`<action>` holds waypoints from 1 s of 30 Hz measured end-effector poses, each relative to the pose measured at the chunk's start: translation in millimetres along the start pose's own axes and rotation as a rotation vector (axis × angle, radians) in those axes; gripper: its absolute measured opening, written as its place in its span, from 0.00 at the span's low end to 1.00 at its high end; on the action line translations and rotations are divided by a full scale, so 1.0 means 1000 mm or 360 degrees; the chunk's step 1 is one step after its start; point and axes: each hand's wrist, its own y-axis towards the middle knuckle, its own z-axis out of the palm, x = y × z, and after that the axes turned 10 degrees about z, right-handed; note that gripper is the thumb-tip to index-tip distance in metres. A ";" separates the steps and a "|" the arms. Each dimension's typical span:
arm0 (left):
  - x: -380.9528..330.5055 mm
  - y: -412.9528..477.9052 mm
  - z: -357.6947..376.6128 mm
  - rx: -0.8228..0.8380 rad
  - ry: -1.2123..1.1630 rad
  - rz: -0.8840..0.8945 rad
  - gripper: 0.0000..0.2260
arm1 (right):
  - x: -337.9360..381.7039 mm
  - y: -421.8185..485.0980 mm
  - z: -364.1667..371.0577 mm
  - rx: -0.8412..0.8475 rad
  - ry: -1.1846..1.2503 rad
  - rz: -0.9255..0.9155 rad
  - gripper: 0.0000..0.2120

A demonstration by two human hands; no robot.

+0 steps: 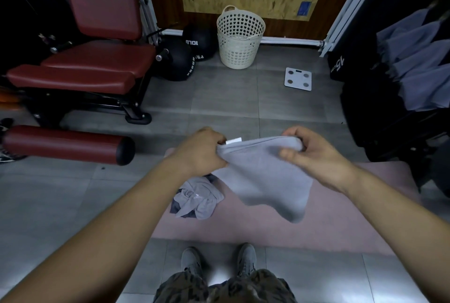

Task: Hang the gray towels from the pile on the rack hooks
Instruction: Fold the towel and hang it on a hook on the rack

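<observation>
I hold one gray towel (265, 176) stretched between both hands above a pink mat (267, 225). My left hand (202, 149) pinches its left top corner, where a small white tag (233, 141) sticks out. My right hand (314, 154) grips the right top corner. The towel's lower part hangs loose. Below it, on the mat's left edge, lies the crumpled pile of gray towels (197, 197). At the far right, several gray towels (418, 59) hang on a dark rack (379, 117); its hooks are not visible.
A cream perforated laundry basket (239, 40) stands by the back wall. Beside it lie black medicine balls (180, 59). A red padded gym bench (97, 54) fills the left, with a red roller (65, 144) in front. A white scale (298, 78) lies on the tiled floor.
</observation>
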 end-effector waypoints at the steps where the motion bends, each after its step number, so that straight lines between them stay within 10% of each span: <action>1: 0.001 -0.002 -0.001 0.0035 -0.0079 0.0021 0.09 | 0.001 -0.003 -0.004 0.0171 -0.0080 0.0089 0.20; 10: 0.007 -0.014 0.002 0.0150 -0.0672 -0.0138 0.20 | -0.016 -0.003 -0.017 0.0314 -0.0368 0.0336 0.15; 14: 0.010 -0.020 0.000 -0.0033 -0.1554 -0.0445 0.30 | -0.018 -0.005 -0.011 0.0161 0.0409 0.0206 0.18; 20: 0.009 -0.020 0.003 -0.0203 -0.2735 -0.0850 0.19 | -0.016 0.001 0.000 0.0119 0.1665 0.0294 0.22; 27: 0.015 -0.020 0.018 -0.0030 -0.2523 -0.0804 0.20 | -0.023 0.008 0.008 0.0034 0.1214 0.0585 0.16; 30: 0.022 -0.027 0.018 0.0196 -0.2015 -0.0511 0.37 | -0.030 0.014 0.005 -0.0048 0.1153 0.0776 0.16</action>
